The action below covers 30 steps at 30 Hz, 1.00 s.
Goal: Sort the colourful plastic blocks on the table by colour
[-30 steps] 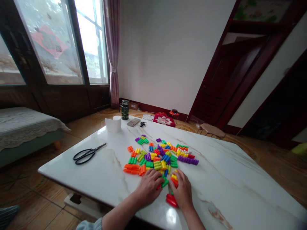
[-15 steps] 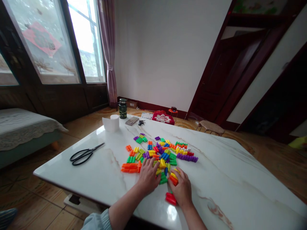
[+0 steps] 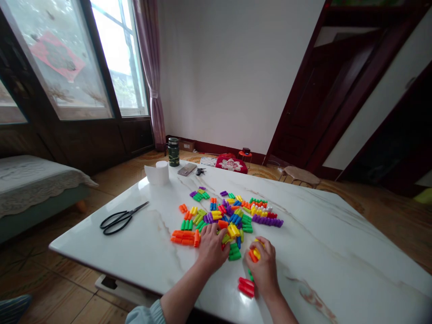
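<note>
A spread of small coloured plastic blocks [image 3: 229,213] lies on the white marble table [image 3: 324,252]. My left hand [image 3: 211,247] rests palm down on the near edge of the pile, its fingers curled over blocks beside a green block [image 3: 234,253]. My right hand [image 3: 265,267] is closed around an orange and yellow block piece [image 3: 254,254], just off the pile's near right side. A red block pair [image 3: 246,287] lies beside my right wrist. A row of orange blocks [image 3: 184,237] sits left of my left hand.
Black scissors [image 3: 120,218] lie at the table's left. A tissue roll [image 3: 158,173], a dark green bottle [image 3: 173,152], a phone [image 3: 186,169] and keys [image 3: 200,171] stand at the far edge. A bed [image 3: 30,180] is at the left, a small stool [image 3: 300,175] beyond the table.
My left hand slid forward onto the near edge of the pile. My right hand drew slightly right and back with the orange and yellow piece. The view shifted a little.
</note>
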### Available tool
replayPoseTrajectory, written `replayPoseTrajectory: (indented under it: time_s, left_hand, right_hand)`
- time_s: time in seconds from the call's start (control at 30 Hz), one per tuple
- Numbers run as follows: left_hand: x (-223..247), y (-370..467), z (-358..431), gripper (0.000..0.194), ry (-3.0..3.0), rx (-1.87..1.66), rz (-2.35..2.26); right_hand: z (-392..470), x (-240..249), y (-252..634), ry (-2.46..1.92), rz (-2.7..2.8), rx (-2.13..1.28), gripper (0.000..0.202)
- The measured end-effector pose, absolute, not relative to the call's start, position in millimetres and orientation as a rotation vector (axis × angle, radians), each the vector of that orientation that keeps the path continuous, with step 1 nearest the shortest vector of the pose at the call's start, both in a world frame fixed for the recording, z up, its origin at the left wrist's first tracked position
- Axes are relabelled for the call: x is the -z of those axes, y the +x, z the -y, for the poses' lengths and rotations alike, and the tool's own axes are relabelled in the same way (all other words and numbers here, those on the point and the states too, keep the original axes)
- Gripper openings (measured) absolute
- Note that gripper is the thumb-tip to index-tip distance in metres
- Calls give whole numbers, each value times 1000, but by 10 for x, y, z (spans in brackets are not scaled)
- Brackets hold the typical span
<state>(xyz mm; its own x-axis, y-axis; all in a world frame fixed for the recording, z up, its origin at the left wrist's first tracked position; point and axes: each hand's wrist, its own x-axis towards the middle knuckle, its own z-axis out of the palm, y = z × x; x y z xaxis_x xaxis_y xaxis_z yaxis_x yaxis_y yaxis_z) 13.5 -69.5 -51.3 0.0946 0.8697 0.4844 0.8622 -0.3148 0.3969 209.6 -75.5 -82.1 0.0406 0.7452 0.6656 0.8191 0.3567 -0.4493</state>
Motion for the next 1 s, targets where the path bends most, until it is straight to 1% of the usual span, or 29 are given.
replayPoseTrajectory:
  time_s: [0.13,0.37,0.53,0.63,0.73,0.77,0.83,0.87,0.93,1.0]
  left_hand:
    - [486,146,700,28,2311,-1023,-1835]
    - [477,149,689,42,2349,-989,-1767]
    - [515,156,657,39,2360,-936,-1809]
    - [521,165,655,36,2351,-922,-1833]
    - [522,173,662,31,2336,-917,-1872]
    - [522,174,663,30,2332,-911,-1888]
    - [523,170,665,29,2332,-897,-1908]
    - [523,166,665,28,2333,-892,-1914]
    - [526,154,662,29,2336,-882,-1918]
    - [530,142,660,29,2332,-875,-1926]
  right_hand:
    - [613,738,2095,-1379,1667,29,8]
    - [57,463,1569,-1272,1647,-98,13]
    - [-98,422,1390,-1250,1754,-153,18]
    - [163,403,1561,-1286,1792,-71,26]
    - [666,464,1805,-1345,1899,13,37]
    - [847,515,1875,-1367,1970,35,44]
    - [1164,653,1974,-1450,2074,103,65]
    - [1282,730,2003,-1503,2097,137,72]
    - [1413,865,2029,-1587,2101,171,74]
    - [1420,942,2024,-1605,2085,150,64]
